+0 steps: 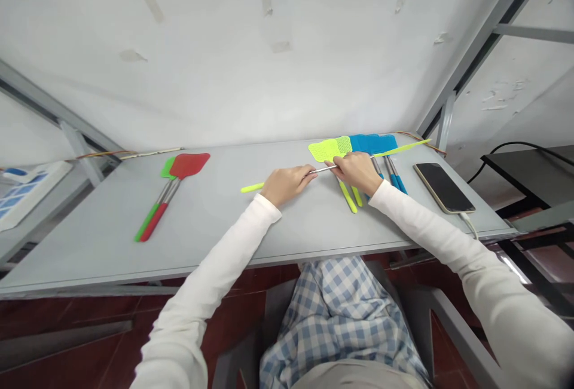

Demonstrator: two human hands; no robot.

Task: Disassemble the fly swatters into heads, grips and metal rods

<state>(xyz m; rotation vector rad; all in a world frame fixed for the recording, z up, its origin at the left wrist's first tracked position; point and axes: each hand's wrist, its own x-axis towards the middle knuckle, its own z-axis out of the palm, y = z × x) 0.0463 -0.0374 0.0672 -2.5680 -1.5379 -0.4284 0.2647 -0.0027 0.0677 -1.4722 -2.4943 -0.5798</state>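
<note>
Both my hands grip one yellow fly swatter by its thin metal shaft, holding it sideways above the table. My left hand is closed near the handle, whose yellow end sticks out to the left. Closed farther along the shaft is my right hand; the swatter's yellow head, seen edge-on, points right beyond it. Behind and below that hand lie other yellow fly swatters and blue fly swatters, heads toward the wall. A red fly swatter lies partly over a green fly swatter at the left.
A phone with a white cable lies at the right of the grey table. Metal frame posts rise at both ends. Behind the table stands a white wall. A white and blue object is at the far left.
</note>
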